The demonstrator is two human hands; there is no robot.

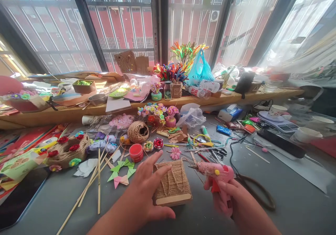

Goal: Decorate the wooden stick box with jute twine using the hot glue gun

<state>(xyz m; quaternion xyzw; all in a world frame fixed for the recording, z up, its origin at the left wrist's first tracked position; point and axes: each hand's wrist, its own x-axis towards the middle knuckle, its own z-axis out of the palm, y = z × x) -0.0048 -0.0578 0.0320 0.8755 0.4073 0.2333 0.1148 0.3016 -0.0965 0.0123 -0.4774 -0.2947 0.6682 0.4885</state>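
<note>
A small box wrapped in brown twine [176, 180] lies on the grey table in front of me, with a bare pale strip along its near edge and loose strands across its top. My left hand [145, 189] is at the box's left side, fingers spread and thumb apart; whether it touches the box I cannot tell. In my right hand [231, 196] is a pink glue gun [214, 170] with an orange trigger. Its nozzle points left, just beyond the box's right side. A strand of twine runs from the box toward the nozzle.
Behind the box lie a twine ball [138, 132], a red jar [135, 152], a pink paper flower [175, 153] and scissors [219, 153]. Wooden sticks [99, 182] and a paper star ring [121, 172] are at left. A black cable [232, 147] runs at right.
</note>
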